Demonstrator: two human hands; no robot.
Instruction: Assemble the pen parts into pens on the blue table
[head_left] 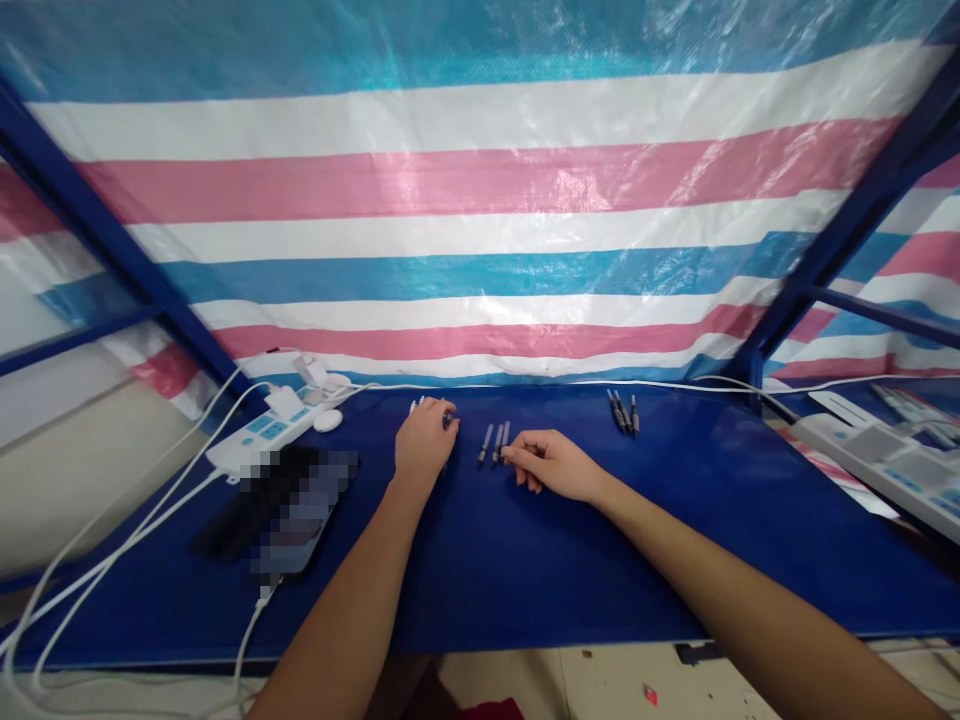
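Striped plastic sheet behind, in pink, white and blue bands; no print on it. Blue bench below, reaching from edge to edge. On the left of it a dark phone, blurred out, so nothing readable there. Beside that a white power strip with blue switches, white cables running off toward the near left corner. No brand or label legible on the strip, on the grey trays at far right, or anywhere else.

Left hand palm down at the back of the bench, fingers curled over a few pens; probably closed on them, but the grip itself hidden under the knuckles. Right hand lying low, fingers half bent, fingertips touching the near end of a small group of pens between the two hands, not clearly gripping any. A third group of pens well apart to the right, untouched.

Risks, as judgement only: round pens, easily rolled apart by a careless brush of the right fingers; groups near each other, so easily mixed; left forearm near the cables and phone, so a wide sweep could drag them. Pens too small to read any marking.
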